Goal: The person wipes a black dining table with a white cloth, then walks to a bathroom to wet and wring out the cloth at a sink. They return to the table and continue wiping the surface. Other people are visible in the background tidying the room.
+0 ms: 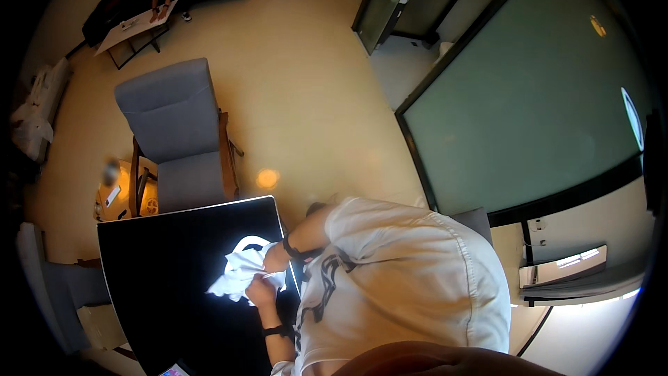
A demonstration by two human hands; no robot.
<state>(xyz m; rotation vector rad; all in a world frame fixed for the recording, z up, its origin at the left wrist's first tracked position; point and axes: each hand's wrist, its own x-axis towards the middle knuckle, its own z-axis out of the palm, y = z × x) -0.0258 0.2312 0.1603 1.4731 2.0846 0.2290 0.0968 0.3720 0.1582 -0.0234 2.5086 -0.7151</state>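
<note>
Both hands work at the edge of a black table (174, 271). The left hand (260, 291) and the right hand (276, 257) each have their fingers closed on a crumpled white cloth (240, 271), which sits bunched between and just left of the fingers, resting on the table. Each wrist carries a dark band. Beyond the fingers, across the table, stands a grey upholstered chair (177, 132) on a beige floor (313, 83).

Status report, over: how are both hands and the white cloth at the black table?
Left hand shut on crumpled white cloth. Right hand shut on it too. Cloth bunched over glossy black table. Nothing blocking.
</note>
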